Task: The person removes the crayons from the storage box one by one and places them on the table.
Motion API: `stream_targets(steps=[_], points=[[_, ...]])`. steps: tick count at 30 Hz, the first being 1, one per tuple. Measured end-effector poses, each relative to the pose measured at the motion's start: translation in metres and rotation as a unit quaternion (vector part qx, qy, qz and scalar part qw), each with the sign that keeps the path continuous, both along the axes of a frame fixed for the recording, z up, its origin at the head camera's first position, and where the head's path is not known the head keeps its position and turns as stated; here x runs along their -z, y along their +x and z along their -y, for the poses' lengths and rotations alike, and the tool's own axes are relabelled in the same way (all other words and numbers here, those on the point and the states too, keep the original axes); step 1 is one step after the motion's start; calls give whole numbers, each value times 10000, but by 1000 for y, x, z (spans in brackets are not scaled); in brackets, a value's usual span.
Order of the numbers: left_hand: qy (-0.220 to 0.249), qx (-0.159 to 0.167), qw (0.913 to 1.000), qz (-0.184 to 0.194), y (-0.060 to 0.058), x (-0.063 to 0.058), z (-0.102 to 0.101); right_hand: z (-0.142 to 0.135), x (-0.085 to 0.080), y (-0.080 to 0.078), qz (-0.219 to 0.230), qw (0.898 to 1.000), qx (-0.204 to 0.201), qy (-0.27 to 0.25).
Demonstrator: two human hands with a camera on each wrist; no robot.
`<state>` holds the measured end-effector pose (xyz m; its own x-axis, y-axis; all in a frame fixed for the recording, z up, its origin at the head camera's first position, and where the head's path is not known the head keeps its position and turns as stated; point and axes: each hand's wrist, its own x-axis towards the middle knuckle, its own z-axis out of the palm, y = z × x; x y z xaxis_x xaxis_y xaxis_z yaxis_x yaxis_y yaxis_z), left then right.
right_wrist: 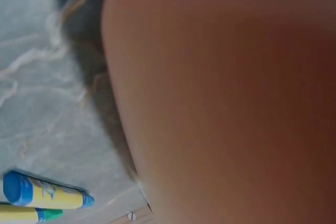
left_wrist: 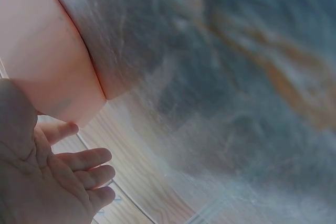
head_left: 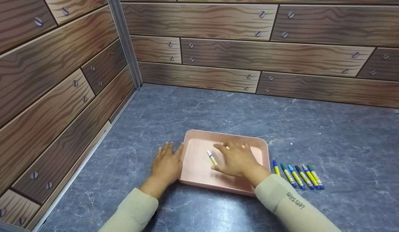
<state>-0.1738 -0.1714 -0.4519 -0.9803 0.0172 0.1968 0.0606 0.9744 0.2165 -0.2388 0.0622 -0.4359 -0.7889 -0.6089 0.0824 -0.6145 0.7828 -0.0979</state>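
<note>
A shallow pink tray (head_left: 199,178) stands on the table with one white-tipped crayon (head_left: 212,157) lying inside it. Over the tray, my right hand (head_left: 236,159) has its fingers spread, thumb and index on either side of that crayon without visibly pinching it. My left hand (head_left: 166,166) rests beside the tray's left wall, its thumb at the wall. In the left wrist view the left hand (left_wrist: 58,177) shows loosely extended fingers next to the tray wall (left_wrist: 58,51). A blurred brownish surface fills most of the right wrist view, hiding the right fingers.
Several crayons (head_left: 304,177) with yellow wrappers lie in a row to the right of the tray, by the right forearm; a blue crayon (right_wrist: 47,192) shows in the right wrist view. Wood-patterned panels (head_left: 199,51) bound the marbled table (head_left: 148,112) at the back and left.
</note>
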Motion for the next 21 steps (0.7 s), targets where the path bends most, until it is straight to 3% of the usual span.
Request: stream_targets(steps=[8,21], points=[[3,5,10000,-66,0,2,0,5,11,0,-91,10000,-13,39],[17,-4,10000,2,0,1,1,11,21,-1,91,9944,-562,-895]])
